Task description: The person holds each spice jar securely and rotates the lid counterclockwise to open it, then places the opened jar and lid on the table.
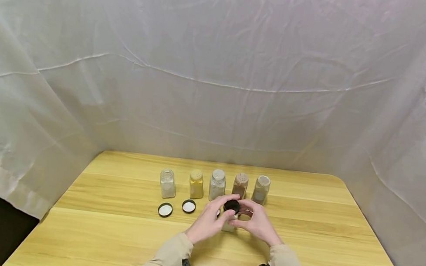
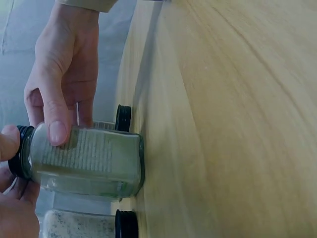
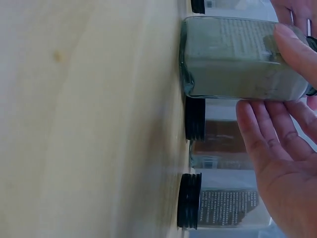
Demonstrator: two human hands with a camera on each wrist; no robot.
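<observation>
A square glass spice jar [image 2: 94, 163] of pale grey-green powder is upright between both hands, its base close to the tabletop. My left hand [image 1: 208, 222] grips the black lid [image 1: 231, 206] at its top, the thumb pressing the lid's side in the left wrist view. From the other side my right hand [image 1: 260, 226] holds the jar body, with its thumb [image 3: 297, 52] on the front face and its fingers along the side. The hands hide part of the jar from the head view.
Behind stand an uncapped jar of white powder [image 1: 167, 185], a yellow jar [image 1: 196, 187], a speckled white jar [image 1: 216, 187], a brown jar [image 1: 240, 185] and a tan jar [image 1: 261, 191]. Two black lids with white liners, a left one [image 1: 165, 209] and another lid [image 1: 189, 206], lie nearer.
</observation>
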